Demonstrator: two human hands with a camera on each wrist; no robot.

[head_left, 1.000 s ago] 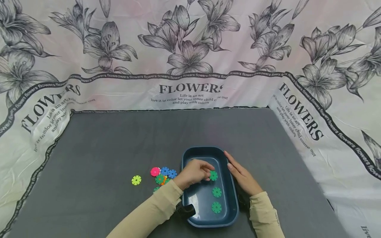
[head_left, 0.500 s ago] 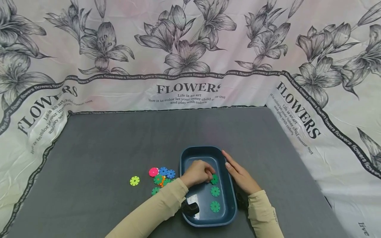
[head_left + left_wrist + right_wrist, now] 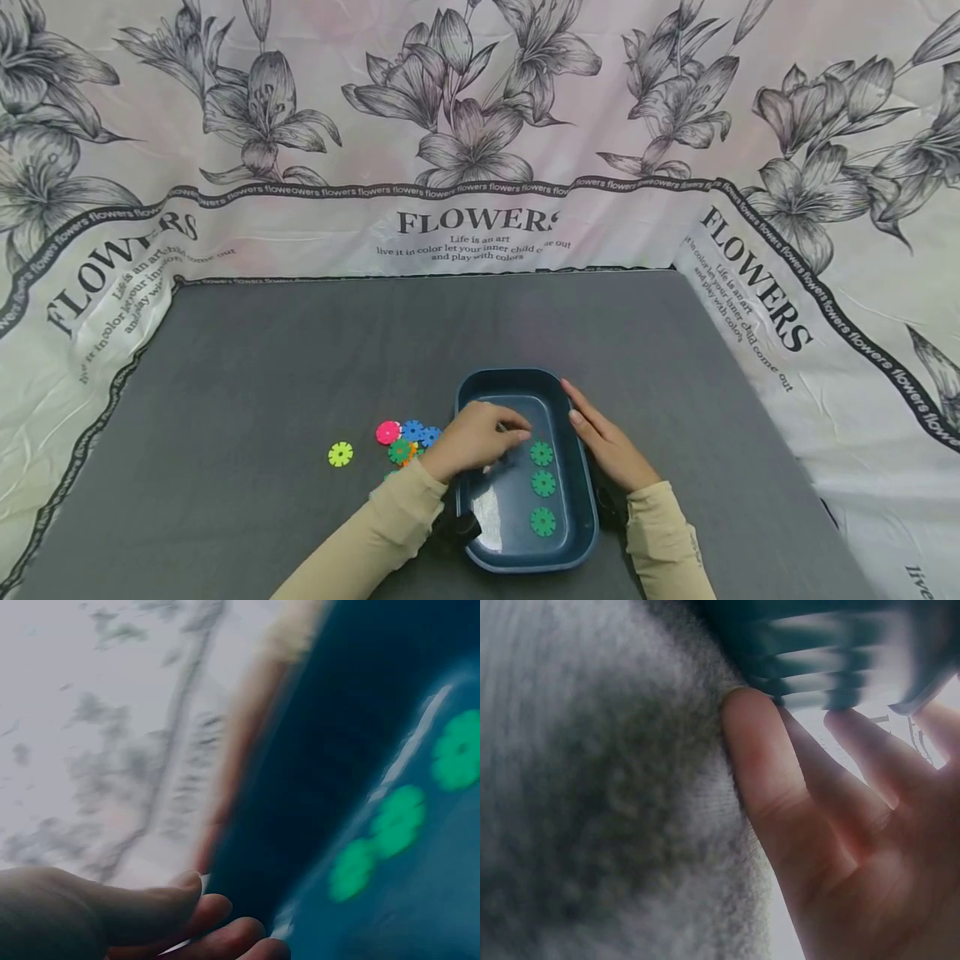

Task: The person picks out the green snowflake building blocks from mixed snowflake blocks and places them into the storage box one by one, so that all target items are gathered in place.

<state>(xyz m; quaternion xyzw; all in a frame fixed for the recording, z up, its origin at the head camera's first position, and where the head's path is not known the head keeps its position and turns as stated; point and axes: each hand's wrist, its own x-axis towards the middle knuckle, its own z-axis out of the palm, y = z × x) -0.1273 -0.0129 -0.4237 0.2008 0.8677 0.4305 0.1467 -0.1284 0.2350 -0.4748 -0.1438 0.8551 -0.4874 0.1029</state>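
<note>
Three green notched plastic discs (image 3: 543,483) lie in a column along the right side of the blue tray (image 3: 501,560). Above the tray's left half hangs my left hand (image 3: 476,437), holding nothing that I can see. Its fingers and thumb are loosely bent in the head view. In the blurred left wrist view that hand (image 3: 150,915) appears at the bottom, with the discs (image 3: 400,821) off to the right. My right hand (image 3: 611,450) rests along the tray's right outer wall. The right wrist view shows its fingers (image 3: 757,742) extended and touching the tray's side.
Left of the tray lies a pile of discs: pink (image 3: 387,432), blue (image 3: 412,430), green (image 3: 400,451) and orange, partly hidden by my left arm. One yellow disc (image 3: 341,454) sits apart. Floral cloth (image 3: 480,142) walls in the grey table (image 3: 300,350).
My left hand lowered to the uppermost green disc, which shifted down closer to the others, then let go and drew back left. The right hand stays at the tray's side.
</note>
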